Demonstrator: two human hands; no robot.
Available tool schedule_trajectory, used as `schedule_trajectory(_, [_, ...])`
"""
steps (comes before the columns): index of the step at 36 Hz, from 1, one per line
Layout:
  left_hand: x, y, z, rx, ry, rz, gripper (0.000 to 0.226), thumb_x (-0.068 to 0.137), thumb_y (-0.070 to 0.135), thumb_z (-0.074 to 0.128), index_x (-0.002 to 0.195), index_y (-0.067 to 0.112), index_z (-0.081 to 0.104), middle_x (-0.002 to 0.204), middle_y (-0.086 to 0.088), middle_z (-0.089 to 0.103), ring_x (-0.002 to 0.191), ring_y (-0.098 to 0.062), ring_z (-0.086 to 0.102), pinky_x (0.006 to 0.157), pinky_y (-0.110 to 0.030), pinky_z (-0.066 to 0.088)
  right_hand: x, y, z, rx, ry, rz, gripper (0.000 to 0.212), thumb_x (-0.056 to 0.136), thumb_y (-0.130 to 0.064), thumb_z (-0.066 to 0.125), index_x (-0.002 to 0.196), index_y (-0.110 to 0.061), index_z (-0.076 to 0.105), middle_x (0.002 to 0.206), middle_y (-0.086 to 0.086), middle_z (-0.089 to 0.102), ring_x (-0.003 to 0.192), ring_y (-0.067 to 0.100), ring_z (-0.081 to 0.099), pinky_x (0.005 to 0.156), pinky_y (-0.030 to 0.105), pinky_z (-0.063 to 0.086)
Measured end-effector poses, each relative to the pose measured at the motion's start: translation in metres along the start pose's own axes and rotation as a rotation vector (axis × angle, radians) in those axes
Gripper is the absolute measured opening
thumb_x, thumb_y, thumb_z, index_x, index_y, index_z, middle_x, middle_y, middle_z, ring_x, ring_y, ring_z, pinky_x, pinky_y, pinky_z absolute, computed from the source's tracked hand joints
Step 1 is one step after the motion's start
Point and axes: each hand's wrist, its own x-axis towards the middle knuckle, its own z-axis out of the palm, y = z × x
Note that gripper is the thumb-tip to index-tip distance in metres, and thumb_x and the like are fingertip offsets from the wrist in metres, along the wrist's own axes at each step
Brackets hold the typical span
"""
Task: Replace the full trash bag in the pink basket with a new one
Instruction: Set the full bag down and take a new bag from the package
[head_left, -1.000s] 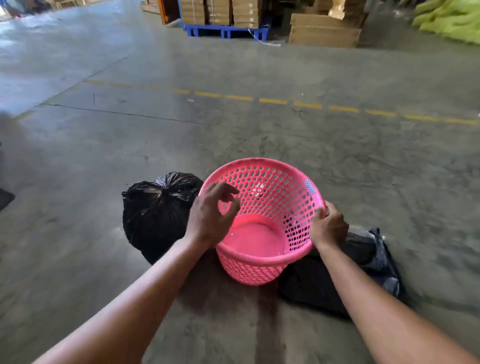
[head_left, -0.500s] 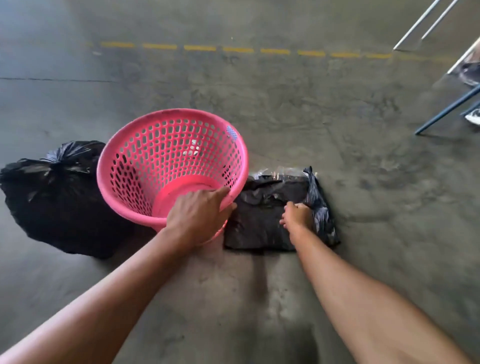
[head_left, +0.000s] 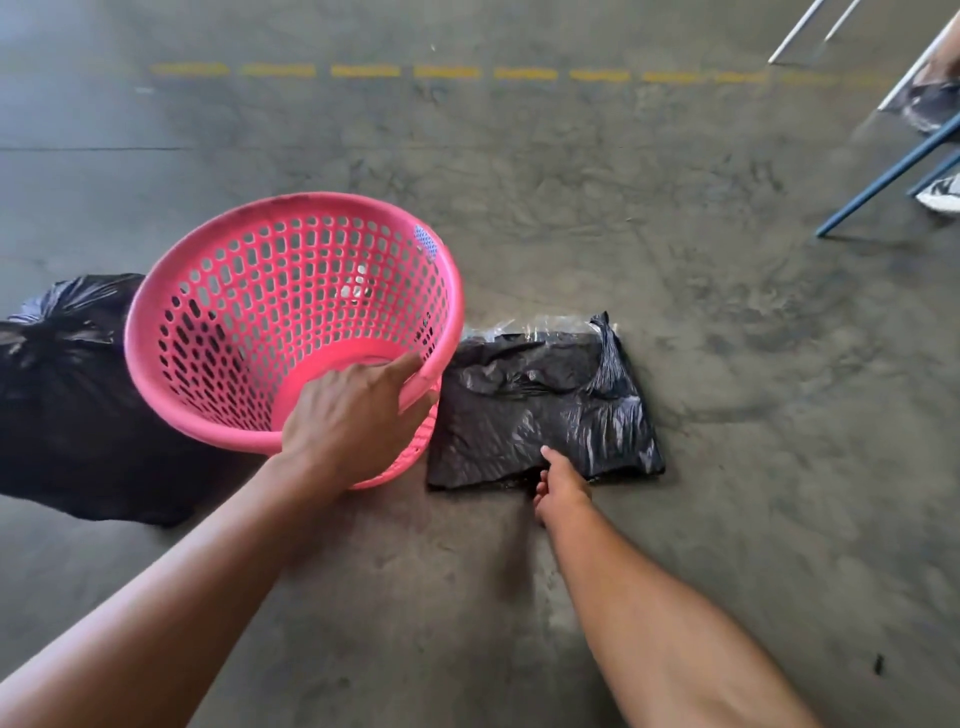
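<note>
Head camera looks down at the flat pack of folded black plastic trash bags (head_left: 545, 405), lying on the grey concrete floor (head_left: 727, 364) just to the right of the round pink plastic basket (head_left: 291, 332). The pack's long side runs left to right, and its near edge faces the person.

The right hand (head_left: 558, 483) is the nearer one. It sits at that near edge, thumb on top of the plastic, the other fingers curled low at the edge. It looks like a pinch on the pack, but I cannot tell how tight. To lift a new bag, I think this hand must pull up and toward the person.

The left hand (head_left: 353, 415) is clamped on the near rim of the empty, tipped basket. The tied, full black trash bag (head_left: 67, 395) sits on the floor to the basket's left.
</note>
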Motion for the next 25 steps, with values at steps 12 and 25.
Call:
schedule_trajectory(12, [-0.002,0.002,-0.007,-0.082,-0.052,-0.123,0.048,0.091,0.073,0.033,0.101,0.032,0.055,0.092,0.002,0.071,0.088,-0.032,0.069,0.067,-0.041,0.052,-0.098,-0.12,0.02,0.171,-0.13,-0.475,0.014,0.073,-0.017,0.069,0.077,-0.007,0.061,0.097,0.017,0.07,0.081,0.03,0.068,0.069,0.039,0.057])
schedule_trajectory(25, [0.05,-0.029,-0.044,-0.967,0.169,-0.503,0.049,0.094,0.053,0.059,0.129,0.018,0.059,0.116,-0.007,0.066,0.107,-0.024,0.066,0.077,-0.029,0.048,-0.327,-0.22,0.046,0.185,-0.807,-0.709,0.011,0.088,-0.017,0.061,0.09,-0.011,0.071,0.094,0.014,0.07,0.085,0.027,0.068,0.075,0.034,0.055])
